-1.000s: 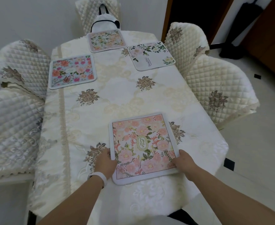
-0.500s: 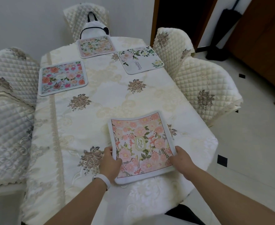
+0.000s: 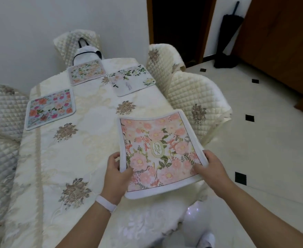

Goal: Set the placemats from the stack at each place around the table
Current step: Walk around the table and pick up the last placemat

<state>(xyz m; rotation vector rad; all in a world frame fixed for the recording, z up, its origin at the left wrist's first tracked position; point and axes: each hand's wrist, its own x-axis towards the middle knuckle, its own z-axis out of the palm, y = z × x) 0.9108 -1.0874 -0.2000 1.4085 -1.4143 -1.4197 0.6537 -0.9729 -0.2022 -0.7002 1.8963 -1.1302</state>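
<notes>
Hands gripped the pink placemat (image 3: pixel 157 151) by its near corners, left hand (image 3: pixel 115 173) and right hand (image 3: pixel 212 167), over the worktop (image 3: pixel 93 122) near right edge. Set too far right, it could overhang and slide off.

- Nearest placemat (image 3: pixel 157 149): pink flowers, white border.
- Left placemat (image 3: pixel 51 109): red and pink flowers on pale blue.
- Tablecloth (image 3: pixel 93 122): cream with brown flower motifs.
- Wristband (image 3: pixel 105 204): white.

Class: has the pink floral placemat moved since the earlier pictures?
Yes. The pink floral placemat, gripped by both hands, has shifted right toward the table's right edge, away from the brown embroidered flower.
</notes>
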